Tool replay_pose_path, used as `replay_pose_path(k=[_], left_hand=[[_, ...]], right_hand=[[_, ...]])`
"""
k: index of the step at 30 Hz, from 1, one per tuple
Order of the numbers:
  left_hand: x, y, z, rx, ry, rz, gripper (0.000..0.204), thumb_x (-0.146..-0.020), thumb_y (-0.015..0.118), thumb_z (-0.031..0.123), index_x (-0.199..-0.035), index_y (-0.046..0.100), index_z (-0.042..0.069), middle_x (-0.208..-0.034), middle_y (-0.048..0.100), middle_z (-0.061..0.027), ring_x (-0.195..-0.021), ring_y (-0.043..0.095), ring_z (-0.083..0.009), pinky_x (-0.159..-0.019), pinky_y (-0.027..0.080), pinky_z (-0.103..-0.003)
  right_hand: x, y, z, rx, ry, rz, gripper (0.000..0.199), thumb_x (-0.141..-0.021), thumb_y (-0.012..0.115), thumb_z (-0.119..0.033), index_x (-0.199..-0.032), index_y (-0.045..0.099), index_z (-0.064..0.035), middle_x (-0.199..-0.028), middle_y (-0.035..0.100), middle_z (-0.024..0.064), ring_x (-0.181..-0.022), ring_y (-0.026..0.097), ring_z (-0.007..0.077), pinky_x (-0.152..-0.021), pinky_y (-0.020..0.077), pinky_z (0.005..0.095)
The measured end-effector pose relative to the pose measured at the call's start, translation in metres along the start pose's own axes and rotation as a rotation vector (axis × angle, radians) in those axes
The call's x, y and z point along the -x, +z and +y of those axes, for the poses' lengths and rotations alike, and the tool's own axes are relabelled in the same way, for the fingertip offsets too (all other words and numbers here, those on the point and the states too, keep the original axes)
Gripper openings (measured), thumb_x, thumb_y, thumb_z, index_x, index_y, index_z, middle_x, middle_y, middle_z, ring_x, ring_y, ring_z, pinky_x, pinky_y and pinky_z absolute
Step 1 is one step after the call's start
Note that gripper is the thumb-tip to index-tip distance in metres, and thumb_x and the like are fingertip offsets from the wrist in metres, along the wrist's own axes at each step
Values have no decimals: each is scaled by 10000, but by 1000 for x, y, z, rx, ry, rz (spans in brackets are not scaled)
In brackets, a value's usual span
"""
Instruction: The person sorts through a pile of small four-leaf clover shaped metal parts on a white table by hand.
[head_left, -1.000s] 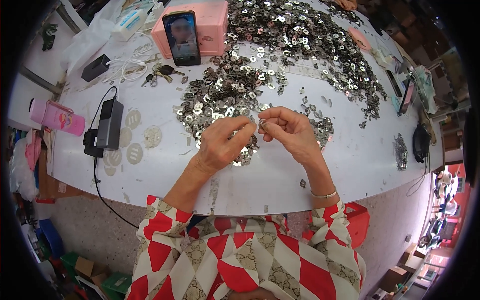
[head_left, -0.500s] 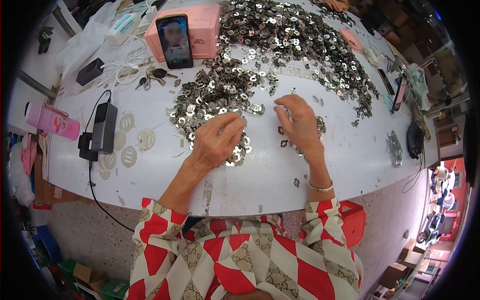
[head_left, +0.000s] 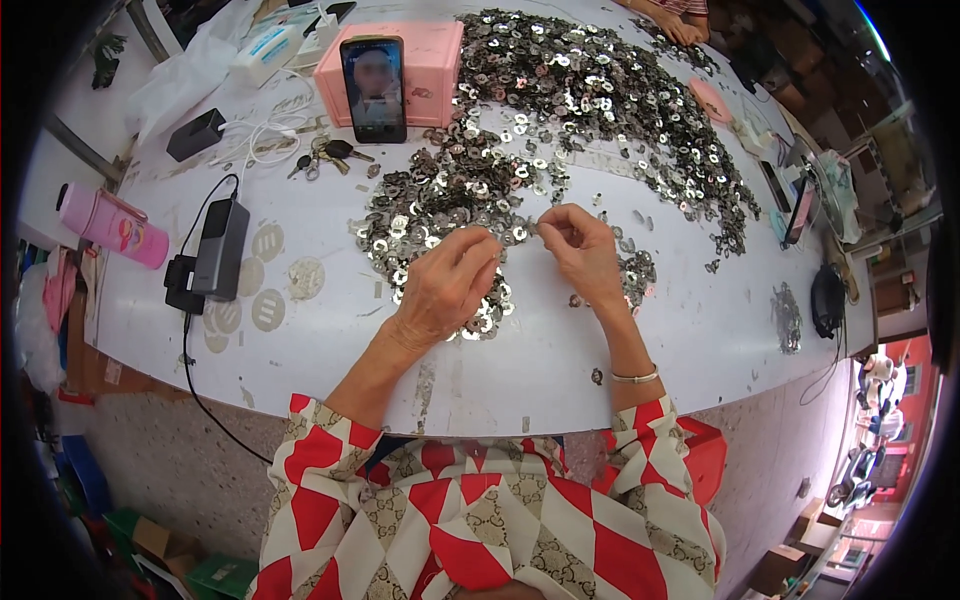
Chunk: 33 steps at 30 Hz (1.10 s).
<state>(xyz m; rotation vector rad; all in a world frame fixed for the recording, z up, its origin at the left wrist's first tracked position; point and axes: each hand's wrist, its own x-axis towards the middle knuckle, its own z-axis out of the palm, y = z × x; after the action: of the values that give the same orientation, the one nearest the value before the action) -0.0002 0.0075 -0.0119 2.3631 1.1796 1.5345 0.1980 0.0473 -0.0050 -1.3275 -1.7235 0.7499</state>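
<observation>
Two hands meet over the near edge of a heap of small silvery metal rings spread across the white worktop. The left hand rests on the rings with its fingers curled and pressed together at the tips, seemingly pinching a tiny piece too small to make out. The right hand lies just beside it, thumb and forefinger pinched toward the left fingertips, almost touching them; a thin bracelet circles its wrist. Beyond the heap a phone leans upright against a pink box, with keys near it. Well to the left lie a dark power bank with its cable and a pink bottle.
</observation>
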Motion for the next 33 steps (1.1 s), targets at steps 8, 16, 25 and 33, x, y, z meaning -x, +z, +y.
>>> replay_pose_path(k=[8, 16, 25, 33], left_hand=[[2, 3, 4, 516, -479, -101, 223, -860, 632, 45, -1072, 590, -12, -932, 642, -108, -771, 654, -158, -655, 557, -268], [3, -1, 4, 853, -749, -192, 168, -908, 602, 97, -1012, 594, -36, -849, 657, -68, -718, 639, -108, -647, 546, -237], [-4, -4, 6, 299, -242, 88, 189, -778, 644, -89, -934, 649, 18, -866, 663, -93, -720, 661, -169, -581, 530, -256], [1, 0, 5, 229, -100, 144, 228, -751, 648, -106, -942, 654, 19, -902, 664, -97, -741, 661, -197, -611, 541, -274]], right_hand=[[6, -4, -29, -500, 253, -140, 150, -869, 646, -72, -1009, 665, -23, -787, 650, 13, -702, 605, 81, -619, 477, 193], [19, 9, -37, -291, -102, -145, 153, -856, 652, -6, -1006, 654, 21, -890, 665, 50, -796, 628, 104, -735, 518, 245], [15, -1, -34, -742, 313, -337, 300, -981, 508, -228, -1070, 623, 34, -866, 668, 82, -751, 651, 135, -684, 549, 261], [18, -1, -47, -781, 381, -391, 228, -903, 618, -123, -1075, 615, 26, -857, 661, 70, -734, 651, 134, -669, 540, 250]])
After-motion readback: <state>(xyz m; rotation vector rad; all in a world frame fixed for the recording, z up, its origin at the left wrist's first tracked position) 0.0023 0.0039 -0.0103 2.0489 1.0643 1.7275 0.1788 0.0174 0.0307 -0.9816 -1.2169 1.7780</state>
